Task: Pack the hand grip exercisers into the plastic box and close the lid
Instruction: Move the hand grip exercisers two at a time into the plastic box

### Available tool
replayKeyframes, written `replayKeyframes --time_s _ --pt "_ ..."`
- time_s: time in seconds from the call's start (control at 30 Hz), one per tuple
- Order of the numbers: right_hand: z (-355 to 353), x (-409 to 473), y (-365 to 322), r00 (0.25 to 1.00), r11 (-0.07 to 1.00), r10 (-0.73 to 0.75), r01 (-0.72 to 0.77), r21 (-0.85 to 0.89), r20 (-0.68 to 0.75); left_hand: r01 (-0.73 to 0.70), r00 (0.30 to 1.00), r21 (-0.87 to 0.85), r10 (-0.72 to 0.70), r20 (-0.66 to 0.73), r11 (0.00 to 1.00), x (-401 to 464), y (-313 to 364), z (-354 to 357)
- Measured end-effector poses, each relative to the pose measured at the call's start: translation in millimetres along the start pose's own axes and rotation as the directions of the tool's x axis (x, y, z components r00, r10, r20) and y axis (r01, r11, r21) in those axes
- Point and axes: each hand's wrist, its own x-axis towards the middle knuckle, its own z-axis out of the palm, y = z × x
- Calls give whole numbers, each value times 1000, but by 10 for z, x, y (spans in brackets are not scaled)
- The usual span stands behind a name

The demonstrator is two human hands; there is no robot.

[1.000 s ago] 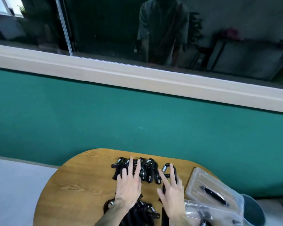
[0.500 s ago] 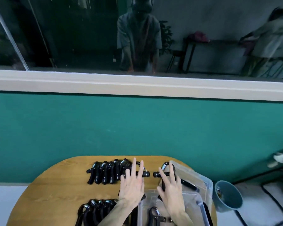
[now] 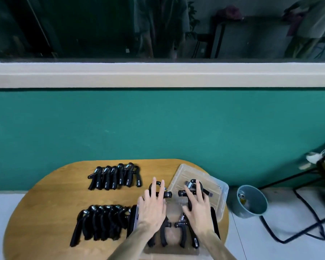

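Black hand grip exercisers lie on the oval wooden table: a far row and a near row, both to the left. A clear plastic box with black side latches stands at the near right and holds several exercisers. Its clear lid lies tilted behind it. My left hand is laid over one exerciser at the box's far left corner. My right hand grips another exerciser over the box's far edge and the lid.
A teal bucket stands on the floor just right of the table. Black cables and a stand sprawl further right. A green wall with a window ledge rises directly behind the table.
Both hands have come away from the far row toward the box, each with an exerciser under its fingers. The view has shifted, so the rows now sit further left.
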Motion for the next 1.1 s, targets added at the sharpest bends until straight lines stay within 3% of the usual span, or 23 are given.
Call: replayKeyframes --time_s 0.7,0.93,1.1 --pt "1100 -224 651 889 979 138 -188 73 436 116 948 -45 -97 302 992 60 101 1541" --pt "1601 -149 900 872 975 134 -202 97 471 202 908 -33 -174 380 979 254 79 1949" --pt "1923 -112 1084 883 987 73 -131 92 464 203 901 8 -190 391 979 306 63 2239"
